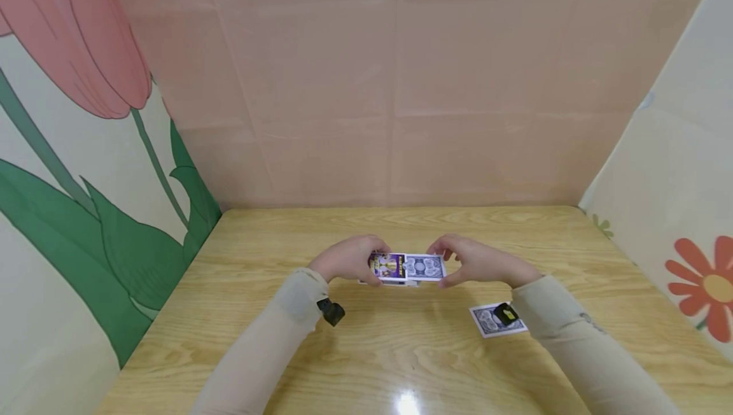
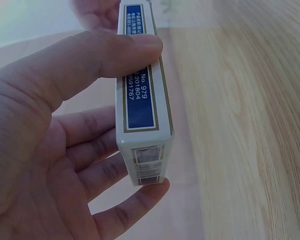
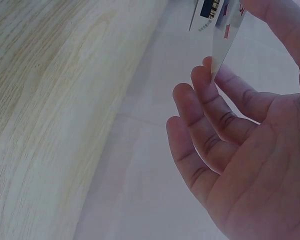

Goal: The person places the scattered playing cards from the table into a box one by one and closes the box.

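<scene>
My left hand (image 1: 354,259) grips a card box (image 1: 387,267), purple and yellow on top in the head view. Its white narrow side with a blue printed panel (image 2: 140,102) faces the left wrist camera, the thumb across it and fingers behind and below. My right hand (image 1: 472,260) holds a playing card (image 1: 425,267) by its edges, its blue-grey patterned back up, at the right end of the box. From below, the card's white face with red marks (image 3: 227,37) shows between thumb and fingertips. Whether other cards lie under it, I cannot tell.
Another playing card (image 1: 488,322) lies back up on the wooden table (image 1: 412,358), partly covered by the right wrist camera (image 1: 506,314). A pinkish sheet (image 1: 395,84) rises behind the table, with flower-printed sheets (image 1: 676,147) at both sides.
</scene>
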The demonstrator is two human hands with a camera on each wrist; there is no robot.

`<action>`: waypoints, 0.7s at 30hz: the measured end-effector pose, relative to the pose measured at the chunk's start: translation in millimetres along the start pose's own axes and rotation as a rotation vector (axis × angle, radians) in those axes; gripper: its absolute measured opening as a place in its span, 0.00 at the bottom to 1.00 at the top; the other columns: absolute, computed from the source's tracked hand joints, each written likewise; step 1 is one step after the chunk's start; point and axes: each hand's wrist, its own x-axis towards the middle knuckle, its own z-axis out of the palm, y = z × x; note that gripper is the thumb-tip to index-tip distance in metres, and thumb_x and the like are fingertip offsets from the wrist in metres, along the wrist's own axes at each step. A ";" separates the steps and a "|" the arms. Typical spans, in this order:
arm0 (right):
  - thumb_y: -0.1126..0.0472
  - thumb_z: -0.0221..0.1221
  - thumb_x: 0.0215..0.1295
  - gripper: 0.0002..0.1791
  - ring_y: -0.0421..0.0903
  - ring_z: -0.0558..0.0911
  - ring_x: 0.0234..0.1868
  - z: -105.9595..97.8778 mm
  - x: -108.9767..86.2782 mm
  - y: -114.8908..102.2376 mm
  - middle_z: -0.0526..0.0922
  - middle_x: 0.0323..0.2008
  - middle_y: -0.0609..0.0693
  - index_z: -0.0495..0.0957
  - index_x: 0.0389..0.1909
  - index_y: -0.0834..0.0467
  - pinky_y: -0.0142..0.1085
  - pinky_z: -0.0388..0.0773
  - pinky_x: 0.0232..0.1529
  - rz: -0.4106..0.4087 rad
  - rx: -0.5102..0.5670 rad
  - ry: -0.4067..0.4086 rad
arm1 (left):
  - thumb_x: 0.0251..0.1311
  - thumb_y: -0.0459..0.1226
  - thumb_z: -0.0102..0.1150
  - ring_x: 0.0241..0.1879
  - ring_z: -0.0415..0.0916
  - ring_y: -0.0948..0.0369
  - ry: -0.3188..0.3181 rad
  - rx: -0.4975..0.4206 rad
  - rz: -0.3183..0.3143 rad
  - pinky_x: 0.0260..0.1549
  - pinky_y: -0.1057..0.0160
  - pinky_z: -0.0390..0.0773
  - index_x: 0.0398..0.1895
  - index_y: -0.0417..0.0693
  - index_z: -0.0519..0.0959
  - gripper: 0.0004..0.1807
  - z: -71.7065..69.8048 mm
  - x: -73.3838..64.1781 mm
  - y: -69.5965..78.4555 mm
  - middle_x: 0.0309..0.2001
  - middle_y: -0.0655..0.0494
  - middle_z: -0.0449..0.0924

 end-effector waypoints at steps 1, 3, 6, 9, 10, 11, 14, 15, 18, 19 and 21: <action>0.54 0.73 0.47 0.32 0.48 0.74 0.46 0.4 0.1 -1.2 0.78 0.46 0.49 0.74 0.52 0.60 0.48 0.72 0.47 0.000 0.002 0.001 | 0.44 0.41 0.76 0.41 0.74 0.66 0.000 -0.001 -0.001 0.44 0.67 0.75 0.58 0.49 0.77 0.33 0.0 -0.1 0.3 0.48 0.59 0.78; 0.54 0.73 0.47 0.32 0.50 0.74 0.47 1.0 0.9 -3.1 0.78 0.46 0.49 0.74 0.52 0.60 0.48 0.72 0.47 -0.001 0.008 -0.001 | 0.44 0.41 0.76 0.41 0.74 0.66 -0.001 -0.003 -0.003 0.44 0.67 0.75 0.57 0.49 0.77 0.33 -0.1 -0.4 0.7 0.48 0.60 0.79; 0.51 0.73 0.48 0.33 0.52 0.74 0.48 1.8 2.1 -4.5 0.77 0.46 0.48 0.73 0.53 0.60 0.46 0.71 0.47 -0.001 0.014 -0.007 | 0.44 0.40 0.76 0.41 0.74 0.66 -0.002 -0.007 -0.008 0.44 0.67 0.75 0.57 0.50 0.77 0.33 -0.5 -0.8 1.4 0.48 0.60 0.79; 0.50 0.73 0.48 0.34 0.53 0.74 0.49 2.6 2.7 -4.6 0.77 0.47 0.50 0.72 0.54 0.60 0.44 0.71 0.46 -0.009 0.019 -0.008 | 0.44 0.40 0.76 0.41 0.74 0.66 -0.002 -0.007 -0.010 0.44 0.66 0.75 0.57 0.50 0.77 0.33 -0.6 -0.8 1.3 0.48 0.60 0.79; 0.49 0.73 0.48 0.35 0.53 0.74 0.49 2.8 2.5 -4.3 0.77 0.48 0.50 0.72 0.55 0.61 0.45 0.71 0.47 -0.011 0.020 -0.006 | 0.44 0.40 0.76 0.41 0.74 0.66 -0.001 -0.006 -0.010 0.44 0.66 0.75 0.57 0.50 0.77 0.33 -0.7 -0.8 1.2 0.48 0.60 0.79; 0.50 0.73 0.48 0.36 0.53 0.74 0.50 2.9 2.0 -3.9 0.76 0.49 0.51 0.72 0.56 0.62 0.46 0.72 0.47 -0.013 0.024 -0.004 | 0.44 0.40 0.76 0.41 0.74 0.66 -0.001 -0.006 -0.010 0.44 0.66 0.75 0.57 0.50 0.77 0.33 -0.7 -0.8 1.1 0.48 0.60 0.79; 0.49 0.73 0.47 0.39 0.55 0.74 0.52 2.6 -0.6 -2.2 0.76 0.52 0.54 0.70 0.57 0.63 0.50 0.72 0.49 -0.006 0.025 0.006 | 0.44 0.40 0.76 0.41 0.74 0.66 -0.001 -0.004 -0.011 0.44 0.67 0.75 0.58 0.50 0.76 0.33 -0.5 -1.0 0.8 0.48 0.60 0.79; 0.49 0.73 0.47 0.40 0.55 0.74 0.52 2.2 -1.7 -1.4 0.76 0.52 0.54 0.70 0.58 0.63 0.51 0.72 0.49 -0.001 0.025 0.011 | 0.44 0.40 0.76 0.41 0.74 0.66 -0.001 -0.004 -0.011 0.44 0.67 0.75 0.58 0.50 0.76 0.33 -0.4 -1.1 0.6 0.48 0.60 0.79; 0.49 0.73 0.47 0.38 0.56 0.74 0.53 -0.2 -4.9 1.5 0.76 0.52 0.54 0.71 0.57 0.61 0.49 0.72 0.48 0.008 0.013 0.024 | 0.44 0.40 0.76 0.41 0.74 0.66 0.001 -0.005 -0.009 0.44 0.66 0.75 0.58 0.50 0.76 0.33 0.0 -1.5 -0.1 0.48 0.59 0.79; 0.48 0.73 0.47 0.38 0.55 0.74 0.52 -1.1 -5.8 2.4 0.77 0.52 0.54 0.71 0.57 0.60 0.48 0.72 0.48 0.013 0.010 0.028 | 0.44 0.40 0.76 0.41 0.74 0.66 0.002 -0.005 -0.007 0.44 0.66 0.75 0.58 0.49 0.76 0.33 0.0 -1.7 -0.3 0.48 0.59 0.79; 0.49 0.73 0.48 0.36 0.53 0.73 0.52 -2.6 -7.3 4.3 0.77 0.51 0.53 0.72 0.56 0.60 0.46 0.71 0.48 0.020 0.003 0.030 | 0.44 0.40 0.76 0.41 0.74 0.66 0.004 -0.007 -0.005 0.45 0.66 0.75 0.58 0.49 0.77 0.33 0.0 -2.0 -0.7 0.49 0.59 0.78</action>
